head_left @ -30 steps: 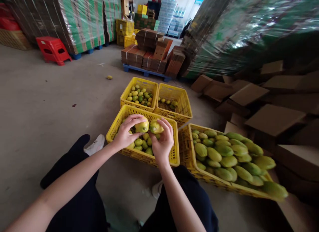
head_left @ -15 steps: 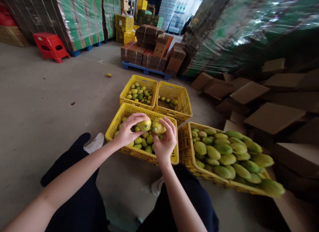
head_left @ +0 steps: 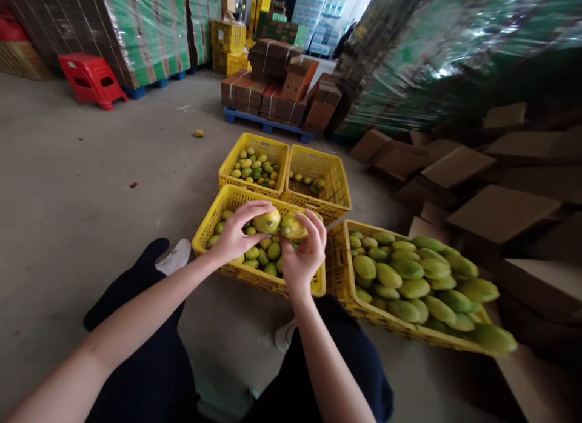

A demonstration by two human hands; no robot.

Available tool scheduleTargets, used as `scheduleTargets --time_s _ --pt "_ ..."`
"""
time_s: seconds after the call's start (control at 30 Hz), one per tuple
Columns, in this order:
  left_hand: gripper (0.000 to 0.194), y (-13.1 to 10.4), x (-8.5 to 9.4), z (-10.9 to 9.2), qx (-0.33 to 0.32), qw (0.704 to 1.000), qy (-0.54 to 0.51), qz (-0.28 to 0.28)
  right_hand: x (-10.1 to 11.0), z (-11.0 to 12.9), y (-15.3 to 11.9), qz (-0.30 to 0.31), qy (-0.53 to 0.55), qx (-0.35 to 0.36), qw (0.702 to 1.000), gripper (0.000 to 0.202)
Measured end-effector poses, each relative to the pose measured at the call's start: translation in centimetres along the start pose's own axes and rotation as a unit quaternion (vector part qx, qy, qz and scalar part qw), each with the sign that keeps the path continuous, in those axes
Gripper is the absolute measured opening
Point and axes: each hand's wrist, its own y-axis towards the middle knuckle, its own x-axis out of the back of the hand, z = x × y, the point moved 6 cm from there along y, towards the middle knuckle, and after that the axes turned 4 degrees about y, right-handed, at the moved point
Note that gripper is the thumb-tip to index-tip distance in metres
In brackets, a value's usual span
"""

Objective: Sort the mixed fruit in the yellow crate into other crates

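Observation:
My left hand (head_left: 239,234) is closed around a yellow-green fruit (head_left: 267,222), thumb below and fingers over it. A second yellow-green fruit (head_left: 293,226) is gripped by my right hand (head_left: 305,250). The two fruits are side by side, their ends toward me, above a yellow crate (head_left: 207,229) that holds several smaller green and yellow fruits (head_left: 273,251). My hands hide part of the crate's contents.
Behind stand two more yellow crates (head_left: 230,162) with fruit. At the right, a crate (head_left: 348,277) is heaped with large green fruits. Cardboard boxes (head_left: 502,211) lie farther right. A red stool (head_left: 91,80) and a loose fruit (head_left: 199,133) are on the floor.
Both hands have risen slightly with their fruits, and the fruits are turned a little. My right hand has shifted slightly to the right. The camera view has moved a little.

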Motion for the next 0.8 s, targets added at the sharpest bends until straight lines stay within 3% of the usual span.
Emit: scheduleTargets --time_s 0.13,0.33,0.47,0.63,0.73,0.8 --pt "0.053 0.0 -0.2 0.1 0.034 0.999 -0.022 0.000 0.2 0.1 0.0 -0.006 0.000 0.002 1.000 0.043" --pt "0.053 -0.1 -0.4 0.7 0.147 0.982 -0.115 -0.028 0.3 -0.1 0.0 -0.007 0.025 -0.029 0.999 0.040" --pt "0.056 -0.2 -0.3 2.6 0.292 0.930 -0.217 -0.047 0.3 -0.7 0.3 0.027 0.097 -0.153 0.983 0.044" --pt "0.040 -1.5 -1.0 4.7 0.509 0.793 -0.333 -0.037 -0.2 -2.2 -0.3 0.056 0.220 -0.384 0.895 0.048" --pt "0.040 -2.3 -1.5 4.8 0.594 0.719 -0.361 -0.022 -1.1 -3.5 -1.3 0.087 0.281 -0.500 0.815 0.047" --pt "0.043 -2.6 -1.8 4.7 0.626 0.691 -0.361 -0.016 -1.8 -4.4 -2.1 0.136 0.304 -0.560 0.759 0.049"
